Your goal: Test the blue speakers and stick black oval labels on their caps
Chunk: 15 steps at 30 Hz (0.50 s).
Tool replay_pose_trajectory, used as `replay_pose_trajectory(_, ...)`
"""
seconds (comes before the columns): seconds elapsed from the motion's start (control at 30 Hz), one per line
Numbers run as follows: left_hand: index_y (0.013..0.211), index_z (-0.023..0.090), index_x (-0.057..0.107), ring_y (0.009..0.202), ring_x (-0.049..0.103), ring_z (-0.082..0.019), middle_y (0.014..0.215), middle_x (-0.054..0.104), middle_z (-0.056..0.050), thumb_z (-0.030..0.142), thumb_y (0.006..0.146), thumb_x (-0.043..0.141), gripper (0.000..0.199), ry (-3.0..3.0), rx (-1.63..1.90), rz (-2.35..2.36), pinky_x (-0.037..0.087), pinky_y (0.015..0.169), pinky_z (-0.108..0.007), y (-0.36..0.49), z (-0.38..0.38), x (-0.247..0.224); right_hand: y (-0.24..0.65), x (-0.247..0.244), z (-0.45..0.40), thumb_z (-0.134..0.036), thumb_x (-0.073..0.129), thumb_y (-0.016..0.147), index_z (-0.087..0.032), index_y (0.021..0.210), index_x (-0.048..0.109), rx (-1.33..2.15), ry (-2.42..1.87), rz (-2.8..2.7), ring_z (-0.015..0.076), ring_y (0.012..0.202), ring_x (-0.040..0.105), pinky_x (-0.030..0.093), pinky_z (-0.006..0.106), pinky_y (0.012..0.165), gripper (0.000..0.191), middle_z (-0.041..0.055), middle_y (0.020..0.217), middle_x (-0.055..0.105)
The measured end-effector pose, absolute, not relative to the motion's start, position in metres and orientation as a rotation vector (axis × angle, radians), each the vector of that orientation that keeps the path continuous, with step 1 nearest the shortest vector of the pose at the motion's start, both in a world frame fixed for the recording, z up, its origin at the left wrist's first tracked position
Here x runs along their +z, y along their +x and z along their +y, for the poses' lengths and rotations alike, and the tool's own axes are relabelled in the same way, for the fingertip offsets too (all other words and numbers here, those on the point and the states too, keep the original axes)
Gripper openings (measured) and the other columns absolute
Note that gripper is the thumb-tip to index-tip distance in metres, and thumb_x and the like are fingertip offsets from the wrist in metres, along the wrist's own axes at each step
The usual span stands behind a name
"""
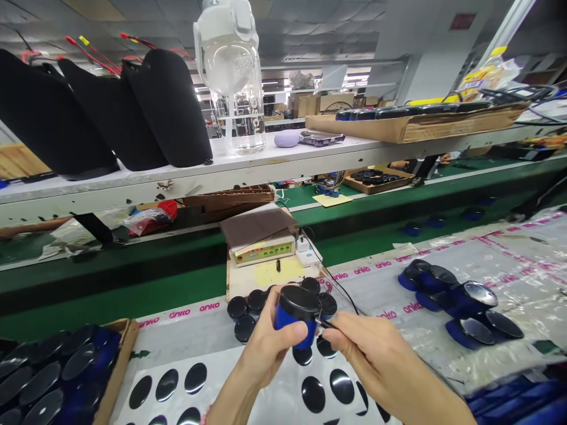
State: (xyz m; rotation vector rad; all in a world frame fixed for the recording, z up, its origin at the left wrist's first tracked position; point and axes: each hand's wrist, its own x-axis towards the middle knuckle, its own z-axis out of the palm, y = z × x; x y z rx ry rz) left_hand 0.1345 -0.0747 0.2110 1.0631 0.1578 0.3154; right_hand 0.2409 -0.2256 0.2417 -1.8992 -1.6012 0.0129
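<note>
My left hand [270,342] is wrapped round a blue cylindrical case with a black top [297,304], held over the bench. On its right side, my right hand [365,342] pinches a thin dark cable or plug [325,323] against the case; its exact shape is too small to tell. Several black round caps [243,328] lie just behind and beside my hands. Below them is a white sheet with black round discs [313,394].
A cardboard box of blue-black cases [128,348] stands at left; more cases [469,333] lie at right. Behind sit a small device with lights [263,252] and a green conveyor [354,230]. The shelf [283,159] above bears a clear bottle [239,100] and black sleeves.
</note>
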Motion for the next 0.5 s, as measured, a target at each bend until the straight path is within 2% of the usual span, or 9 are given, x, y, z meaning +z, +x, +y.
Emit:
replay_pose_trajectory(0.1, 0.112, 0.021, 0.044, 0.100, 0.055, -0.023, 0.109, 0.058, -0.007, 0.044, 0.065, 0.077, 0.062, 1.320, 0.409, 0.211, 0.043, 0.088, -0.035, 0.131, -0.074, 0.211, 0.240, 0.242, -0.229, -0.024, 0.036, 0.097, -0.022, 0.070, 0.037, -0.161, -2.010, -1.656, 0.0105, 0.044, 0.037, 0.022, 0.027, 0.046, 0.027, -0.0052, 0.056, 0.045)
replay_pose_trajectory(0.27, 0.116, 0.025, 0.038, 0.105, 0.053, -0.021, 0.113, 0.055, -0.005, 0.054, 0.076, 0.064, 0.056, 1.555, 0.555, 0.279, 0.041, 0.092, -0.034, 0.127, -0.080, 0.205, 0.239, 0.239, -0.228, -0.021, 0.034, 0.096, -0.023, 0.069, 0.035, -0.198, -1.988, -1.632, 0.0112, 0.043, 0.038, 0.025, 0.026, 0.044, 0.027, -0.0046, 0.055, 0.044)
replay_pose_trajectory(0.33, 0.120, 0.027, 0.037, 0.109, 0.052, -0.022, 0.118, 0.052, -0.006, 0.051, 0.077, 0.063, 0.055, 1.651, 0.619, 0.270, 0.042, 0.094, -0.036, 0.128, -0.082, 0.206, 0.241, 0.236, -0.225, -0.021, 0.033, 0.096, -0.022, 0.075, 0.042, -0.067, -1.941, -1.562, 0.0121, 0.048, 0.045, 0.031, 0.025, 0.047, 0.023, -0.0030, 0.061, 0.049)
replay_pose_trajectory(0.4, 0.125, 0.029, 0.037, 0.116, 0.048, -0.024, 0.125, 0.046, -0.007, 0.046, 0.076, 0.067, 0.060, 1.844, 0.745, 0.236, 0.042, 0.097, -0.039, 0.128, -0.083, 0.210, 0.243, 0.231, -0.223, -0.022, 0.032, 0.097, -0.022, 0.091, 0.046, 0.103, -1.891, -1.477, 0.0134, 0.061, 0.054, 0.038, 0.024, 0.053, 0.015, -0.0001, 0.074, 0.056)
replay_pose_trajectory(0.47, 0.127, 0.030, 0.039, 0.121, 0.044, -0.026, 0.128, 0.044, -0.008, 0.037, 0.074, 0.072, 0.063, 2.081, 0.921, 0.152, 0.039, 0.101, -0.042, 0.129, -0.083, 0.214, 0.245, 0.223, -0.222, -0.021, 0.031, 0.097, -0.023, 0.102, 0.045, 0.186, -1.825, -1.400, 0.0136, 0.070, 0.057, 0.043, 0.023, 0.059, 0.015, 0.0013, 0.083, 0.057)
replay_pose_trajectory(0.5, 0.127, 0.029, 0.040, 0.122, 0.044, -0.026, 0.127, 0.045, -0.009, 0.032, 0.074, 0.073, 0.063, 2.159, 1.006, 0.091, 0.038, 0.103, -0.044, 0.129, -0.084, 0.217, 0.245, 0.219, -0.222, -0.020, 0.031, 0.097, -0.023, 0.101, 0.045, 0.180, -1.788, -1.377, 0.0132, 0.070, 0.056, 0.044, 0.023, 0.060, 0.015, 0.0010, 0.083, 0.056)
